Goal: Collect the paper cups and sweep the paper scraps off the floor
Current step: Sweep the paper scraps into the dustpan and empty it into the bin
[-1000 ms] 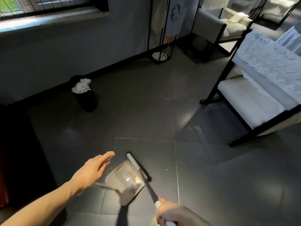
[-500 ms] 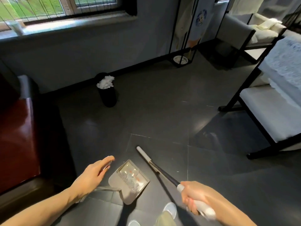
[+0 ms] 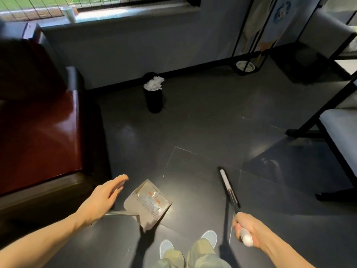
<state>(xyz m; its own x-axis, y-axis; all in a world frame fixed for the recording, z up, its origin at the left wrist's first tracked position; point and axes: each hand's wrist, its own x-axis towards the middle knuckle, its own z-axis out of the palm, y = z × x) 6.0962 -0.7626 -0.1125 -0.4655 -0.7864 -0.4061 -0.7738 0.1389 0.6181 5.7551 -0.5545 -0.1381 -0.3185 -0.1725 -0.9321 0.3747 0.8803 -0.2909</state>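
Observation:
A grey long-handled dustpan (image 3: 148,204) stands on the dark floor in front of me, with white and orange paper scraps (image 3: 152,200) lying in it. My left hand (image 3: 104,196) holds the top of its handle, fingers stretched along the grip. My right hand (image 3: 246,232) grips the white end of the broom (image 3: 229,188), whose white and black stick slants down to the floor right of the pan. A paper cup (image 3: 68,13) stands on the window sill at the top left.
A black bin (image 3: 153,99) stuffed with white paper stands near the wall. A dark red sofa (image 3: 38,128) fills the left side. Black-framed white chairs (image 3: 336,132) are on the right, and a standing sign's base (image 3: 245,65) is by the far wall. My feet (image 3: 208,236) are at the bottom.
The broom has swung from against the dustpan out to the right, with my right hand moving right along with it. The dustpan and my left hand stay about where they were.

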